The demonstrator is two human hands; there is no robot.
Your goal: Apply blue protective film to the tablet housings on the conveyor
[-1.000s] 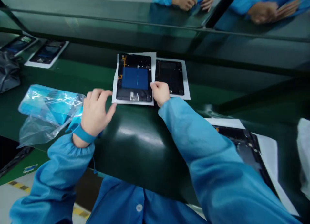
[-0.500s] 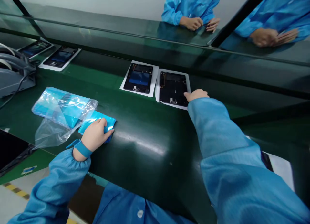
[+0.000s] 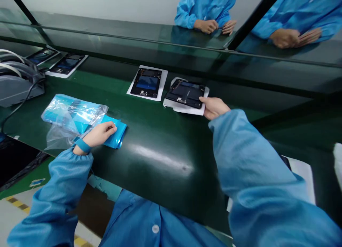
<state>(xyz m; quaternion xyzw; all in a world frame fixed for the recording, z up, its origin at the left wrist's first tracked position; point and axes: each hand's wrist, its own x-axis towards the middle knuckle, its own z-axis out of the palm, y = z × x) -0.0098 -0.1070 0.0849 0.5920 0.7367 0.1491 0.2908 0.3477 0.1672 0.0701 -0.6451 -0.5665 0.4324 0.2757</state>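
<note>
My right hand point(image 3: 213, 107) grips the near right corner of a black tablet shell on a white sheet point(image 3: 185, 94) and has it lifted and tilted off the green belt point(image 3: 160, 158). To its left a second black shell with a blue panel point(image 3: 146, 83) lies flat on its own white sheet. My left hand point(image 3: 100, 133) rests with curled fingers on a blue film sheet point(image 3: 116, 134) beside a clear plastic bag of blue sheets point(image 3: 72, 115).
Two more shells on white sheets point(image 3: 66, 64) lie far left on the belt by a grey machine point(image 3: 16, 81). Another white sheet point(image 3: 301, 179) shows near my right sleeve. Other people's hands point(image 3: 213, 26) rest on the far ledge.
My right hand moved from the blue-panel shell to the right-hand shell and lifted its near edge. My left hand drew back left onto the blue film sheet.
</note>
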